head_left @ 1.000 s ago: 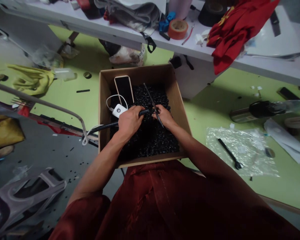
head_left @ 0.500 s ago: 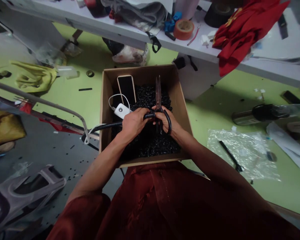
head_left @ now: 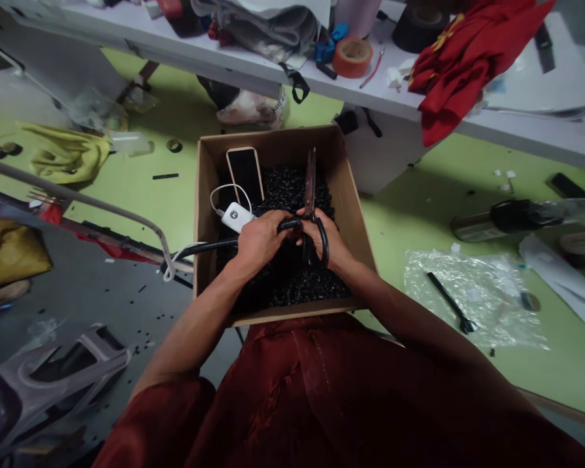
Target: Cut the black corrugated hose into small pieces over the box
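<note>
My left hand [head_left: 262,242] is wrapped round a long black ribbed tube [head_left: 214,245], which runs in over the left rim of a cardboard box [head_left: 362,227]. Close beside it, my right hand [head_left: 332,244] grips black-handled scissors [head_left: 311,185], blades pointing away from me. The blades look nearly closed in this view. The tube's end lies between both hands, partly hidden by fingers. Below them, the box holds a heap of small black pieces [head_left: 297,286]. A phone [head_left: 246,174] and a white device [head_left: 236,217] with a white cable rest in the box's left part.
A grey metal bar [head_left: 102,201] reaches in from the left up to the box. Beyond the box runs a cluttered table [head_left: 253,68] with orange tape [head_left: 351,57] and red cloth [head_left: 472,65]. A clear plastic sheet [head_left: 497,292] and a flask [head_left: 482,221] lie at right.
The scissors have turned slightly in my right hand, and their blades look closer together. My left hand stays on the tube, whose end now bends a little more. The view has shifted slightly.
</note>
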`<action>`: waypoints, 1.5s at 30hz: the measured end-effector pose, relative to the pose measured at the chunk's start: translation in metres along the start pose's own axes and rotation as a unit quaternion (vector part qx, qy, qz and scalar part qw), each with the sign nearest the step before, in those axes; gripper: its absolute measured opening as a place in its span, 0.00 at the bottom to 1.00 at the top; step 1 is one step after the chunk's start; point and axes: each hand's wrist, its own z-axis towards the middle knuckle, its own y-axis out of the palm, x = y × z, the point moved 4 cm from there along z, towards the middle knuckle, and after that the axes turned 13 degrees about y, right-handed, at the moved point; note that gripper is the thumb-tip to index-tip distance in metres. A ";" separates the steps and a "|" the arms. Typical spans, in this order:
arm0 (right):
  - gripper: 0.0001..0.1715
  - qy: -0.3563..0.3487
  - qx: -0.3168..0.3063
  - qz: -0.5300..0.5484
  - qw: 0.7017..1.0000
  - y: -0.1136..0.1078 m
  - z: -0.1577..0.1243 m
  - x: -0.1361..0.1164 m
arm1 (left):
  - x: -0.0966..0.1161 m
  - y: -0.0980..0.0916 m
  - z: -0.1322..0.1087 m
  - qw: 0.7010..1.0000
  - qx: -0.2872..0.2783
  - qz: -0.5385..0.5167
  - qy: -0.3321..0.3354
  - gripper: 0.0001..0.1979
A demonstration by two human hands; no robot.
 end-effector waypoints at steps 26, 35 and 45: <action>0.25 0.011 -0.073 -0.325 0.943 -0.014 -0.055 0.000 | 0.004 -0.014 -0.008 0.967 0.170 0.140 0.128 0.14; 0.26 0.023 -0.069 -0.299 0.952 -0.017 -0.051 0.007 | 0.006 -0.009 -0.006 0.967 0.152 0.145 0.145 0.12; 0.26 0.034 -0.074 -0.295 0.952 -0.017 -0.051 0.006 | 0.010 -0.009 -0.006 0.957 0.160 0.174 0.169 0.11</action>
